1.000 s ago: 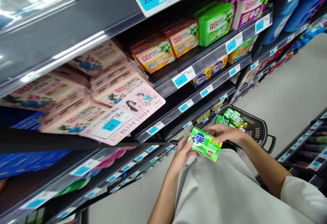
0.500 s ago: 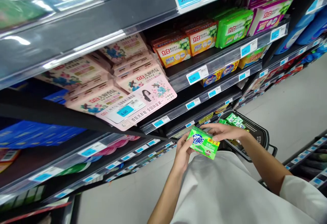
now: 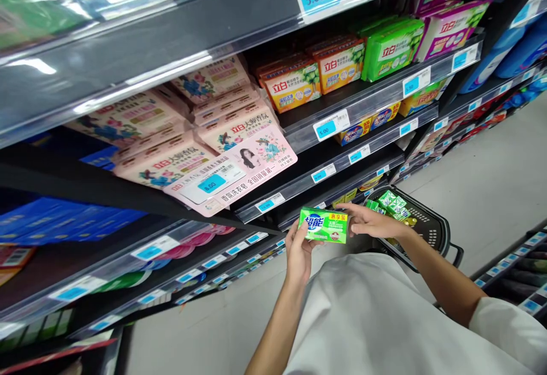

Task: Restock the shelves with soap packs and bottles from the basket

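A green soap pack (image 3: 327, 235) with a blue and white logo and a yellow label is held out in front of my body, its printed face up. My left hand (image 3: 298, 252) grips its left end, thumb on the front and fingers underneath. At the pack's right end is my right hand (image 3: 374, 221), index finger stretched along the upper corner and thumb apart from it; whether a fingertip touches the pack is hard to tell. Beyond my right wrist, a black shopping basket (image 3: 440, 232) holds several green and white packs (image 3: 392, 203).
Shelves run along the left and front. Pink soap packs (image 3: 171, 164) stand behind a pink price card (image 3: 256, 172). Orange soap packs (image 3: 293, 87), a green pack (image 3: 393, 50) and purple-white packs (image 3: 450, 30) line the shelf ahead. Pale floor (image 3: 192, 318) lies below.
The green soap pack has moved left and turned more level. My right thumb has come off its front face, and the right hand now sits at its end.
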`<state>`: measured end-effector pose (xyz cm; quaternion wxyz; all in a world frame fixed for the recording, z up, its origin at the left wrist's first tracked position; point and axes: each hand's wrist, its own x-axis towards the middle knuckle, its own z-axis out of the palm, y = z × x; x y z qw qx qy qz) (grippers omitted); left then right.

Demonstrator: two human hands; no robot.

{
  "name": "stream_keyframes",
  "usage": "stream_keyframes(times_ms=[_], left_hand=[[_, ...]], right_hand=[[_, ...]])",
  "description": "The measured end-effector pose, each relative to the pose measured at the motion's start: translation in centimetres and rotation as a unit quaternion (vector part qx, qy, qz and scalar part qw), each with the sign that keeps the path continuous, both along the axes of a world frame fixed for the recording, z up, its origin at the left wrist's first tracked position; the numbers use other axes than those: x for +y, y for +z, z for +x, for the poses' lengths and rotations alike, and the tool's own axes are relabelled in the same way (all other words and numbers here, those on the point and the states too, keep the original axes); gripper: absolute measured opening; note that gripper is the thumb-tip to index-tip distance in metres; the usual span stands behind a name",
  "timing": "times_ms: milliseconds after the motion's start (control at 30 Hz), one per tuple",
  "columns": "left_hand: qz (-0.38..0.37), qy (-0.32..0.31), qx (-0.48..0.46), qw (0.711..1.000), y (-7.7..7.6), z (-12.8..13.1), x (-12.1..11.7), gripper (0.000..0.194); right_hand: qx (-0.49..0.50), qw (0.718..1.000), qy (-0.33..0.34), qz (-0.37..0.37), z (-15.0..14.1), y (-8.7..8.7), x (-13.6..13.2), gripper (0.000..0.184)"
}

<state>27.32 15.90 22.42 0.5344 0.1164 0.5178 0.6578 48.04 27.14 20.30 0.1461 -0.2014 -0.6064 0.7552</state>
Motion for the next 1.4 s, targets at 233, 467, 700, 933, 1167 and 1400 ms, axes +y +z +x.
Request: stream_keyframes(times_ms=[233, 467, 700, 933, 1167, 1400], left_hand=[[0.019, 0.009, 0.022, 1.000, -0.2, 0.3, -0.2, 0.037], [0.018, 0.015, 0.024, 0.999, 0.0, 0.4, -0.2, 0.040], [0.025, 0.019, 0.045, 0.998, 0.6, 0.3, -0.4, 0.044], [0.028, -0.009, 0.137, 0.990, 2.0, -2.8, 0.3, 0.054], [0.075, 0.090, 0.145, 0.982, 6.0, -7.1, 1.1, 0.044], [0.122, 0.093, 0.058, 0.986, 8.3, -7.2, 0.9, 0.040]], right_hand=[[-0.020, 0.993, -0.104, -0.056, -2.0, -0.3, -1.3, 0.079], [-0.012, 0.986, -0.153, -0.067, -3.0, -0.7, -1.6, 0.079], [-0.003, 0.979, -0.190, -0.069, -4.6, 0.3, -1.2, 0.073], [0.028, 0.971, -0.234, -0.041, -6.2, 0.6, -0.4, 0.075], [0.030, 0.961, -0.275, 0.018, -6.8, 2.9, 2.6, 0.081], [0.014, 0.941, -0.303, 0.148, -7.7, 4.6, 7.6, 0.085]])
